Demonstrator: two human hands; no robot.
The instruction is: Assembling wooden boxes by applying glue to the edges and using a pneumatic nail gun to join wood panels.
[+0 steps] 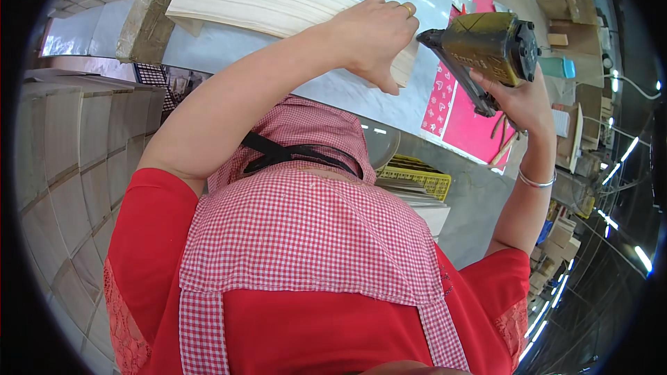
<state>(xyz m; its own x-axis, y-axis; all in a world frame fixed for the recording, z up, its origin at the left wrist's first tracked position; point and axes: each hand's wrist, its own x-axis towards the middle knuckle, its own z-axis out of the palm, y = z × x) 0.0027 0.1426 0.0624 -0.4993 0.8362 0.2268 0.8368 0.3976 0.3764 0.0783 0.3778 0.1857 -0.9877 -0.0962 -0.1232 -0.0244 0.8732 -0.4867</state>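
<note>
A long pale wooden board (pixel 257 0) lies across the grey-topped table, with a shorter wooden piece (pixel 189 25) visible under its left end. My left hand (pixel 375 42) is wrapped over the board's right end, thumb on the near side and fingers over the far side. In my right hand (pixel 517 101) is a black and dull-gold nail gun (pixel 479 45), held by its handle. The gun's nose points left, close to the board's right end and my left fingers. Whether the nose touches the wood I cannot tell.
Pink patterned sheeting (pixel 472 114) covers the table's right part, with a thin brown hose (pixel 501 142) near its edge. Stacked wooden boards (pixel 76 132) stand at left. Below the table sits a yellow crate (pixel 417 177). Cardboard boxes (pixel 573 0) lie at far right.
</note>
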